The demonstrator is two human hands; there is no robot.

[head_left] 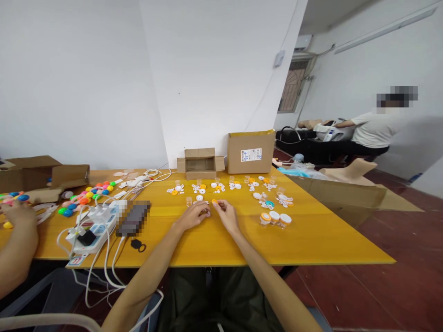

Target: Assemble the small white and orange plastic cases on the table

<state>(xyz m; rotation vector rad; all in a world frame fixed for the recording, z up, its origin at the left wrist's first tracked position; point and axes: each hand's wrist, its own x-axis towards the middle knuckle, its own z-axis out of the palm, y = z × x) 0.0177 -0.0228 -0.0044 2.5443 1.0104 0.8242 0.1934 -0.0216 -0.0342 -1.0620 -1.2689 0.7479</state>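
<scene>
Before the small open carton (200,175), an orange cap (214,202) is pinched by the right hand (227,214), seemingly for control; contents of the curled left hand (194,216) cannot be told.

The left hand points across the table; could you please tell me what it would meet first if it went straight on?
The left hand would probably meet the right hand first, or the small orange piece it holds; the depth between them is unclear in this single view.
</scene>
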